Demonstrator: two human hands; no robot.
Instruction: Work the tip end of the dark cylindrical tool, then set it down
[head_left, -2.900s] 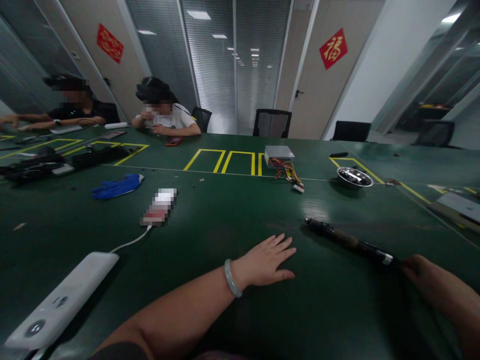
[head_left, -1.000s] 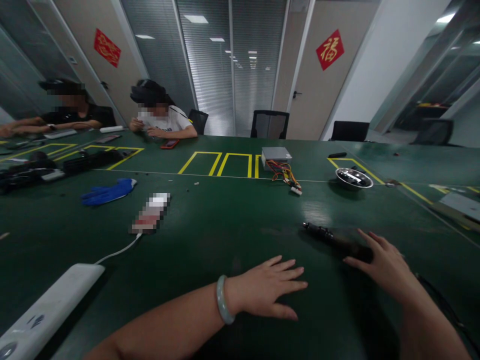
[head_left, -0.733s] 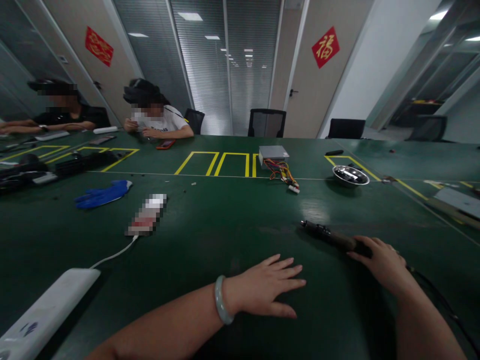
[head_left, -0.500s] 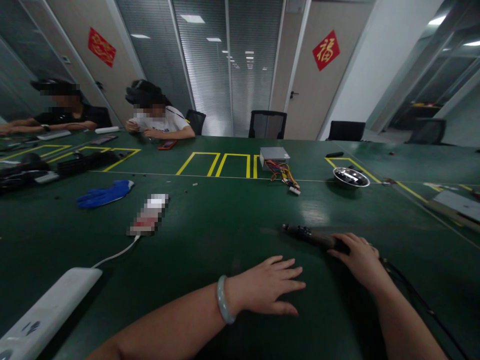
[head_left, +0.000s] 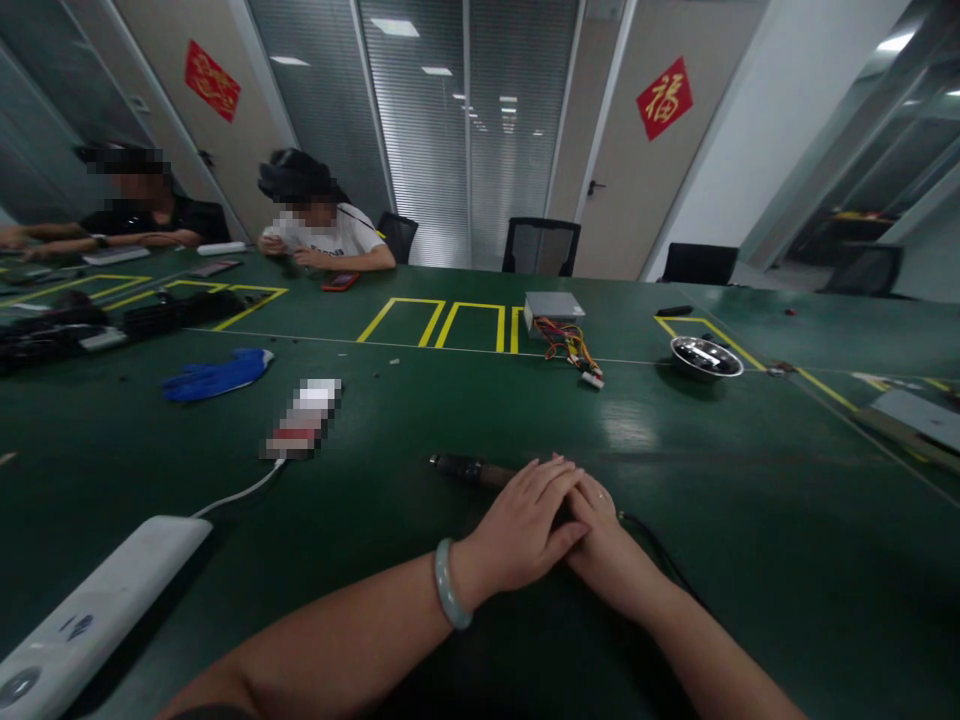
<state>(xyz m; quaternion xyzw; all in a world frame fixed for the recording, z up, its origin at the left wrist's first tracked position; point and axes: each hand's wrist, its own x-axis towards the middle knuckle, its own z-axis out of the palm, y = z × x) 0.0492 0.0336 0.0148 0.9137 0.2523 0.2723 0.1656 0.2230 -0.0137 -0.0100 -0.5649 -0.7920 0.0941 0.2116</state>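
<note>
The dark tool (head_left: 476, 473) lies tip leftward on the green table (head_left: 375, 420), cord (head_left: 660, 550) trailing rightward, its rear under the right hand (head_left: 611, 550) (grip hidden, I cannot tell), which the left hand (head_left: 516, 525), fingers outstretched, overlaps, probably for steadiness.

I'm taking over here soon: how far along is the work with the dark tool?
Done, it seems: the tool lies on the table, a cable trailing rightward. In hand: the right hand covers its rear part, with the left hand over the right. Remaining, probably: lifting both hands away; anything further isn't visible.
</note>
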